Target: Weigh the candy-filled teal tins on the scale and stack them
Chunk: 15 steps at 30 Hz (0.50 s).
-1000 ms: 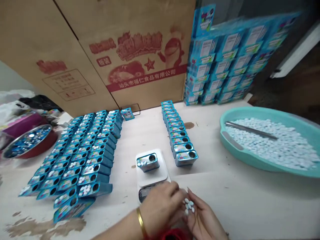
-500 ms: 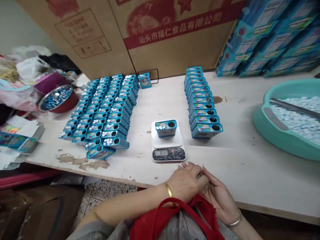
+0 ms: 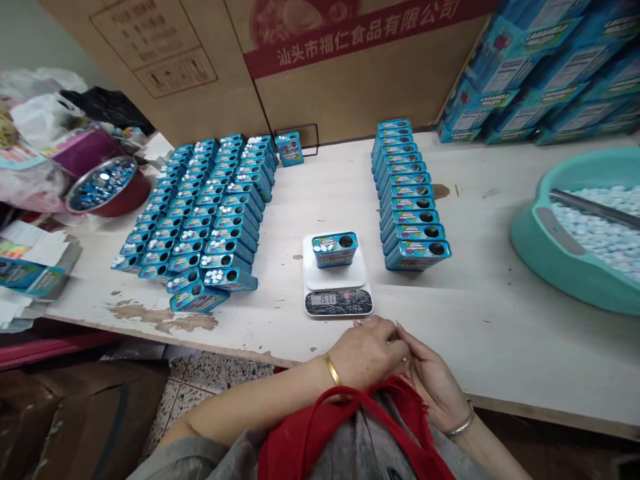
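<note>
My left hand (image 3: 367, 352), with a gold bangle at the wrist, is closed with its fingers curled. It rests against my right hand (image 3: 433, 380), which wears a silver bracelet and is folded in from the right. Whatever lies between the fingers, if anything, is hidden. Just beyond them stands a white digital scale (image 3: 311, 275) with a lit display. A blue candy tin (image 3: 335, 256) sits upright on it, its round hole uncovered and a few white candies on top. To the right, a row of similar blue tins (image 3: 415, 257) stands with dark open holes.
Several rows of blue tins (image 3: 233, 233) with white candies on top fill the left. A teal basin (image 3: 555, 267) of white candies with a metal tool (image 3: 595, 208) stands at right. Behind are a cardboard box (image 3: 340, 100), stacked blue packs (image 3: 500, 80) and a red bowl (image 3: 120, 203).
The view has shifted slightly, so the table's things appear a little higher. My hands stay together in front of the scale, and the tin on it has not moved.
</note>
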Tool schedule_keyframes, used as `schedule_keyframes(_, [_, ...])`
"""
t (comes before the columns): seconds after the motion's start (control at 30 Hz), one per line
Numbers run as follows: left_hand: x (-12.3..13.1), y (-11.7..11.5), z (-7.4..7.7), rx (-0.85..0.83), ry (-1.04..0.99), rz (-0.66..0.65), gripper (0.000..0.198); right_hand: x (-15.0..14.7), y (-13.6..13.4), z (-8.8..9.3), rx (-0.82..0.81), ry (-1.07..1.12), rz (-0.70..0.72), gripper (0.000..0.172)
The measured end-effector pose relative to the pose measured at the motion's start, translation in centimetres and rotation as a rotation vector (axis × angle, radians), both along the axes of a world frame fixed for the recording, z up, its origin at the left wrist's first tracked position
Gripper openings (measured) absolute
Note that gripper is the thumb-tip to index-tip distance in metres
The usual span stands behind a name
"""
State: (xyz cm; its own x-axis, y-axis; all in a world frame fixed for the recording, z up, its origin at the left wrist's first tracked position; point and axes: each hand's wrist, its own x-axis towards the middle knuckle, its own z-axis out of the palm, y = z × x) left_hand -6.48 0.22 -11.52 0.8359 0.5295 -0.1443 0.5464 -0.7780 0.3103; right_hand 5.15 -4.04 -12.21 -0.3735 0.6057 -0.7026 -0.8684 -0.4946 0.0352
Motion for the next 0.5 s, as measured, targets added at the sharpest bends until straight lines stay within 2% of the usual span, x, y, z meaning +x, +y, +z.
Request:
schedule_keyframes(0.13, [-0.6, 0.8, 0.4, 0.033, -0.087, -0.001, 0.020, -0.3, 0.9, 0.0, 0.042, 0.007, 0.016, 0.016])
schedule_keyframes(0.23, [-2.2, 2.6, 1.7, 0.084, -0.306, 0.034, 0.018, -0.6, 2.2, 0.2, 0.051, -0.018, -0.041, 0.013])
schedule_keyframes(0.3, [-3.8, 4.5, 2.6, 0.180, -0.498, 0.212, 0.027, -1.0, 3.5, 0.5, 0.051, -0.070, -0.066, 0.015])
schedule_keyframes(0.4, [-6.4, 7.8, 2.9, 0.282, -0.631, 0.566, 0.059, -1.8, 5.5, 1.2, 0.105, -0.128, -0.035, 0.015])
schedule_keyframes(0.43, [-7.1, 8.8, 2.6, 0.256, -0.621, 0.623, 0.069, -2.2, 6.2, 1.4, 0.129, -0.134, -0.027, 0.015])
schedule_keyframes(0.5, [-8.1, 10.5, 1.6, 0.140, -0.584, 0.650, 0.078, -2.9, 7.5, 1.9, 0.160, -0.139, -0.028, 0.016])
